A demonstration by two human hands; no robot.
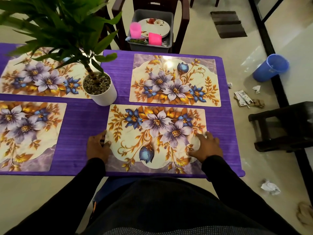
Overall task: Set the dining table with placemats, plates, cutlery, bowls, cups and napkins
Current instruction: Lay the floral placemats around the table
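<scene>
Purple cloth covers the dining table, and there are four floral placemats on it: one far left, one far right, one near left, and the near right placemat that both hands are on. Left hand rests at its left edge with the thumb lying on the mat, fingers fairly straight, not curled around anything. Right hand lies flat on the mat's right side with fingers spread, just pressing down. One white potted plant sits mid-table between the mats, and its leaves hang over part of the far left mat, so that one's partly hidden. Past the far edge, a grey tub sits on a dark chair, holding two pink cups, a stack of white plates and some cutlery, too small to count. On the floor to the right: one blue bucket, a dark stool, a striped floor mat and a few bits of crumpled paper.
</scene>
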